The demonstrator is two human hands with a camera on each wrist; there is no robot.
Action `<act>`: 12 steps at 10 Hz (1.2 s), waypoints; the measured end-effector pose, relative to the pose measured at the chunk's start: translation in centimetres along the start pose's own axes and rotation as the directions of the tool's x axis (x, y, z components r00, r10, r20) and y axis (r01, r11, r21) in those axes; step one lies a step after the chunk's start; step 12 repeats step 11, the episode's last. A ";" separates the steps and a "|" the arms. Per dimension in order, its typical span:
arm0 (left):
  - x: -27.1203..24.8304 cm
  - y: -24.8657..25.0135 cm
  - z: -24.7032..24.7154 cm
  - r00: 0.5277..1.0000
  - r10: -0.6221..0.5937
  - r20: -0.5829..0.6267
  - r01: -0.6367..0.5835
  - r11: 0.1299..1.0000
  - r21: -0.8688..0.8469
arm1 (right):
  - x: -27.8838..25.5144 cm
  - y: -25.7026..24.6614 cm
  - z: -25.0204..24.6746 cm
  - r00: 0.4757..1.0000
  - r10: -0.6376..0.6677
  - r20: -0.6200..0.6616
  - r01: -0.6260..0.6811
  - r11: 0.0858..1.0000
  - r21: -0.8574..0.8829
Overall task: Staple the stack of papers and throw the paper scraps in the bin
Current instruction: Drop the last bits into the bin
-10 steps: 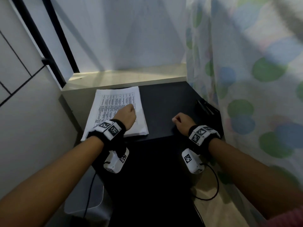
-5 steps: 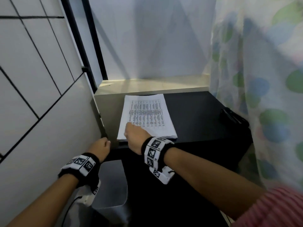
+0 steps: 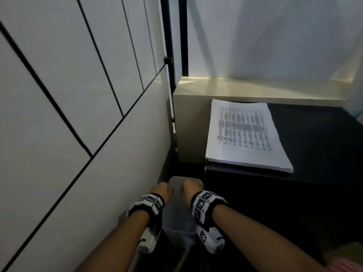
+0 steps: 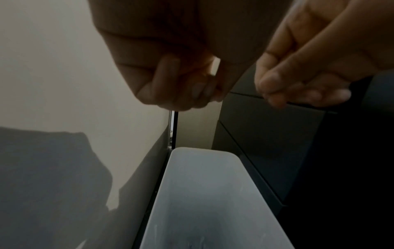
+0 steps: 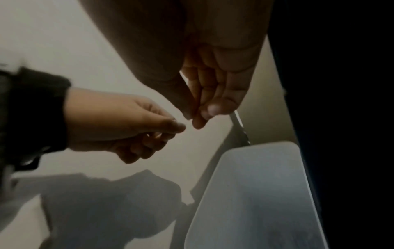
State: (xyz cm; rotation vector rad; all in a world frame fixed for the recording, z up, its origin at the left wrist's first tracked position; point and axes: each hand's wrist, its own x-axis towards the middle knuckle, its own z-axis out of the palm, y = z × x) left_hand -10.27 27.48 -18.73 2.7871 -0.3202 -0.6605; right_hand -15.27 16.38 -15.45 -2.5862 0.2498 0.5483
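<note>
1. The papers lie flat in a neat stack on the black desk, at its near left corner — the stack's near edge runs almost along the desk's front edge, and its far edge reaches the pale ledge behind. The top sheet shows printed rows of text.
2. The bin, pale and open-topped, stands on the floor below the desk's left edge, in the narrow gap between the desk's dark side and the tiled wall. In both wrist views its rim and inner walls show; any scraps inside are too dim to make out.
3. The left hand hangs above the bin, near the wall, fingers curled in and tips gathered against the thumb. Whether a scrap is pinched there I cannot tell — the left wrist view is too dark between the fingers.
4. The right hand hangs just beside the left, also above the bin, apart from it by a small gap. Its fingertips press together with the thumb, pointing down; nothing can be made out between them.
5. Both wrists wear black bands with square markers.
</note>
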 end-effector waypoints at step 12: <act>-0.6 0.5 -0.1 0.981 0.190 -0.026 -0.191 0.976 -0.100 | -6.0 3.2 -0.2 0.970 -0.212 0.118 0.056 0.670 0.740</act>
